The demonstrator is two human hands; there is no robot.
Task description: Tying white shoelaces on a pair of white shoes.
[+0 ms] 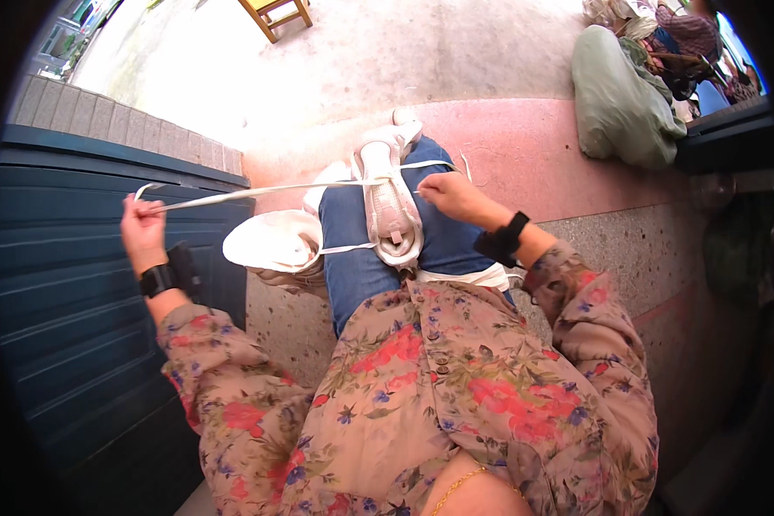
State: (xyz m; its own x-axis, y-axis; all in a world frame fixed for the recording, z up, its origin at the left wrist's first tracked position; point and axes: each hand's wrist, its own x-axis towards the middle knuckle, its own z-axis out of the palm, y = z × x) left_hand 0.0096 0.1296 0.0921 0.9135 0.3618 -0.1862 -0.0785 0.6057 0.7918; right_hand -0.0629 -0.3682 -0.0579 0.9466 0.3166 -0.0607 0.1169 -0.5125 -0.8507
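A pale pink and white sneaker (387, 202) lies between my blue-jeaned thighs, its heel end toward me. From its lacing, a flat white shoelace (258, 191) stretches almost straight to the left. My left hand (144, 230) pinches that lace near its end, and a short tail loops above the fingers. My right hand (450, 196) is close to the shoe's right side, its fingers pressed together; what they hold is hidden. Another length of white lace crosses my right thigh just above this hand, with a curled end beyond it.
A white rounded, open-topped thing (271, 241) stands beside my left thigh. A dark blue panelled door (103, 284) is close on the left. A stuffed pale green sack (619, 99) and other bundles lie at the far right. A wooden stool (275, 15) stands far ahead.
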